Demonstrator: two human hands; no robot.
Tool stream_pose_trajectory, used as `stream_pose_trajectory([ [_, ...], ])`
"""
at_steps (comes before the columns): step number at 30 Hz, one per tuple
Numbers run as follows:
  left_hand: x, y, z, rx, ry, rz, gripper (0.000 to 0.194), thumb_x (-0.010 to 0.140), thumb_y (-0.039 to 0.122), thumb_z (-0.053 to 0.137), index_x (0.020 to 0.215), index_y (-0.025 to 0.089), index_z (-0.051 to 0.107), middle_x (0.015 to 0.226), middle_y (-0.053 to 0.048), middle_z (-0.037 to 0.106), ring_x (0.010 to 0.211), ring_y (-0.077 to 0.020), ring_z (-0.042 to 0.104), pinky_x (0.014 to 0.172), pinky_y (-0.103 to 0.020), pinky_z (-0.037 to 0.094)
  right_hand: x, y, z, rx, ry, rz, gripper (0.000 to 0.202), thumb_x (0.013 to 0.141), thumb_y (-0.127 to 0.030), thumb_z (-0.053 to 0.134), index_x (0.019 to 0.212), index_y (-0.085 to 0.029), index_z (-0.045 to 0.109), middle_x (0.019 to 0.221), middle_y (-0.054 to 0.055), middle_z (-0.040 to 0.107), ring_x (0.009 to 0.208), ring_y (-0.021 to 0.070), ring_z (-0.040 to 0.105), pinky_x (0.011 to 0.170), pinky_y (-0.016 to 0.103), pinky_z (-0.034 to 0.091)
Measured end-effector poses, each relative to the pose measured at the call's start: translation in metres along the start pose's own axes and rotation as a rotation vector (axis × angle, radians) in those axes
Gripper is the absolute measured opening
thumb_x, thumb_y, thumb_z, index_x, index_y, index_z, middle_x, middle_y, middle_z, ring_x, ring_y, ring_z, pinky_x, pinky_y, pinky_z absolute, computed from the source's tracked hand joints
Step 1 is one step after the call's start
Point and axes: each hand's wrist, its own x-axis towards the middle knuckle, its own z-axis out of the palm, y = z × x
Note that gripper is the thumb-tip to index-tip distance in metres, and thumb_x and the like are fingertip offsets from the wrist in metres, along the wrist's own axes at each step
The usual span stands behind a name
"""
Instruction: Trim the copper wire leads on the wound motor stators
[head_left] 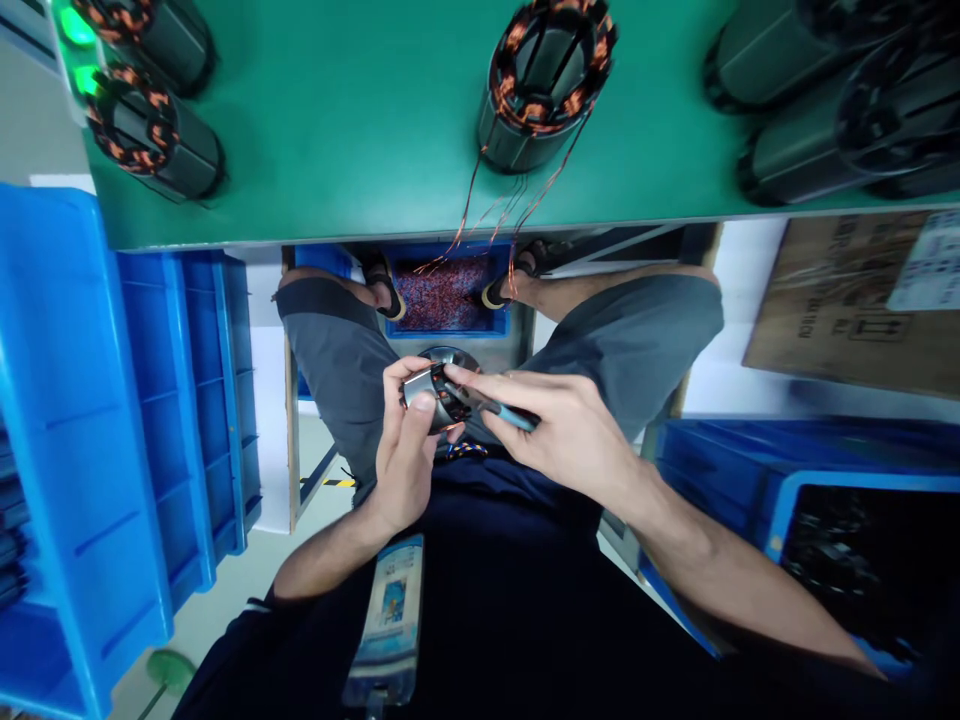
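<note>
In front of my lap, my left hand (409, 435) grips a small motor stator (433, 392), a grey metal cylinder with dark insulation and copper windings at its end. The thumb presses on its side and the fingers curl round behind. My right hand (559, 415) is closed on pliers (510, 412) with a blue-and-black handle. Their dark tip lies at the wound end of the stator, and my right index finger reaches to its rim. The exact contact of the jaws is hidden.
Another stator (544, 90) stands on the green table (337, 120), its loose copper wires hanging over the edge. Several more stators stand left and right. A blue bin (450, 332) of wire scraps sits between my feet. Blue crates (82, 400) stack at left; a carton (847, 320) is at right.
</note>
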Motion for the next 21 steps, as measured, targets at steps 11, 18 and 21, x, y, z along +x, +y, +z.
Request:
stream_pose_trajectory([
  [11,0.039,0.167,-0.013,1.471,-0.145,0.876,0.047,0.105,0.043,0.078,0.146,0.025,0.061,0.133,-0.013,0.063,0.123,-0.0351,0.066,0.107,-0.05,0.057,0.006,0.032,0.014,0.054,0.015,0.124,0.041,0.107,-0.022,0.067,0.146,-0.024,0.081,0.143,0.006,0.081,0.13,0.029,0.082,0.119,0.047,0.066],
  [18,0.153,0.238,0.032,2.215,-0.171,0.709,0.045,0.111,0.04,0.06,0.147,0.014,0.06,0.136,-0.021,0.069,0.132,-0.046,0.068,0.121,-0.066,0.045,0.0,0.022,0.023,0.044,-0.034,0.13,0.04,0.106,-0.022,0.068,0.143,-0.027,0.083,0.14,0.007,0.083,0.128,0.031,0.083,0.116,0.047,0.067],
  [21,0.161,0.239,0.045,2.255,-0.087,0.725,0.056,0.112,0.053,0.059,0.15,0.012,0.06,0.143,-0.024,0.067,0.14,-0.0512,0.063,0.123,-0.07,0.04,-0.005,0.024,0.025,0.049,-0.02,0.159,0.038,0.107,-0.025,0.067,0.141,-0.026,0.083,0.141,0.008,0.083,0.127,0.0318,0.083,0.114,0.047,0.067],
])
